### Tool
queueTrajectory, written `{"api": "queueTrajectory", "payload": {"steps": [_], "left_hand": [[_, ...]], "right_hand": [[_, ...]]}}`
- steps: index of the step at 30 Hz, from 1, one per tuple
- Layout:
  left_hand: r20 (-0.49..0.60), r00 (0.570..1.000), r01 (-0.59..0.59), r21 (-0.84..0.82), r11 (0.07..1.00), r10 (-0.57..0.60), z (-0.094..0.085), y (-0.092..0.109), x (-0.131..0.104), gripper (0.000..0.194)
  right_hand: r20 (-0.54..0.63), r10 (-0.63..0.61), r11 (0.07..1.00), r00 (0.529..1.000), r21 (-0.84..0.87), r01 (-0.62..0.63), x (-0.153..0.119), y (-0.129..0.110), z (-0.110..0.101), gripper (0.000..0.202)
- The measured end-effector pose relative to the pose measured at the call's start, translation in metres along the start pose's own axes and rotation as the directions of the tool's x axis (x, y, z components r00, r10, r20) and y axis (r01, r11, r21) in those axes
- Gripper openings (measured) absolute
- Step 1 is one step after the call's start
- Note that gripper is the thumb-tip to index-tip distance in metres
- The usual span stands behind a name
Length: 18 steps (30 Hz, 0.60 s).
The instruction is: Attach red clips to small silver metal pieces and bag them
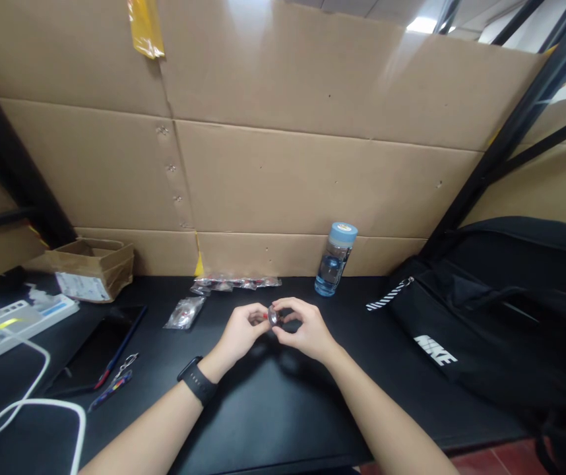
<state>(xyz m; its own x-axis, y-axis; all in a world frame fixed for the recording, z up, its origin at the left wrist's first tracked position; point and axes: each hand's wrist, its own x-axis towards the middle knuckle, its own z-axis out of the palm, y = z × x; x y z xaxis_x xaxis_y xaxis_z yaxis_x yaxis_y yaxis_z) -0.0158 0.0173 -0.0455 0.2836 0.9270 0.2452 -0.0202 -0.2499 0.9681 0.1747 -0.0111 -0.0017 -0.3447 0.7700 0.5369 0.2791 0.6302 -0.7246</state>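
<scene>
so both hands are closed in on one small round shiny thing (274, 316) just above the counter (283, 422). left hand (244, 328) pinches its red bit, right hand (307, 328) has fingertips curled on the other side, probably because something that tiny needs steadying from both ends. can't tell what it is tbh. the small clear packet (185, 313) and the row of packets (233, 284) lie just past the hands, i'd guess for easy reach, and the water bottle (335, 259) stands back by the cardboard, likely to avoid getting knocked.
</scene>
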Motion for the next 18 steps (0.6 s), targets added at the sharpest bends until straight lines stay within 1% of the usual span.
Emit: {"api": "queueTrajectory", "payload": {"steps": [10,15,18], "left_hand": [[-0.066,0.998,0.003,-0.008,1.0,-0.003,-0.0001,0.0023,-0.0003,0.029],[-0.03,0.999,0.041,-0.077,0.996,-0.043,0.0021,0.005,-0.0016,0.035],[-0.003,0.998,0.066,-0.117,0.991,-0.067,0.0034,0.0074,-0.0025,0.034]], "right_hand": [[0.04,0.004,1.0,0.999,0.025,-0.005,-0.0003,-0.0014,-0.0021,0.036],[0.038,0.009,1.0,0.999,0.01,-0.009,0.0007,-0.0044,-0.0029,0.034],[0.047,0.011,1.0,0.999,0.008,-0.011,0.0011,-0.0049,-0.0039,0.034]]}}
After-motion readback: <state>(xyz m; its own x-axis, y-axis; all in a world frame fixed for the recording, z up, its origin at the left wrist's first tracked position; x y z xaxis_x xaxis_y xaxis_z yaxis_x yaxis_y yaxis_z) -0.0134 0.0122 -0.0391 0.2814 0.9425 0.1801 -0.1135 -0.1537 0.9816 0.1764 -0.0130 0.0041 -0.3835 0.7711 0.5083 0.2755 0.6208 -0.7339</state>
